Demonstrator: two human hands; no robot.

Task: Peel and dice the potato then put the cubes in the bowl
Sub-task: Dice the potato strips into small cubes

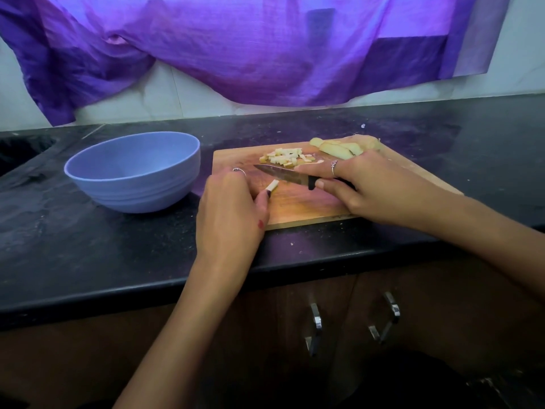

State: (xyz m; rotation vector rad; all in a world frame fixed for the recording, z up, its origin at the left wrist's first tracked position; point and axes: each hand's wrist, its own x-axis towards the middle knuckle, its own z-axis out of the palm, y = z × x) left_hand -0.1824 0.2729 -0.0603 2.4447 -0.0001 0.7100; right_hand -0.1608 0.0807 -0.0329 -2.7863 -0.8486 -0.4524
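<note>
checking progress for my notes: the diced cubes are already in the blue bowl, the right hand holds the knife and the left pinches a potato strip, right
Not quite. The head view shows the blue bowl with no cubes in it; the diced cubes lie in a pile on the cutting board. The rest holds: the right hand holds the knife, and the left hand pinches a potato strip.

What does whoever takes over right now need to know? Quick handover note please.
Left hand pinches a potato stick on the cutting board.
Right hand grips the knife, blade over the board.
Done: small pile of cubes at the board's far side.
Left: dice the stick and the potato slices at the far right; move the cubes into the blue bowl, which looks empty.
</note>
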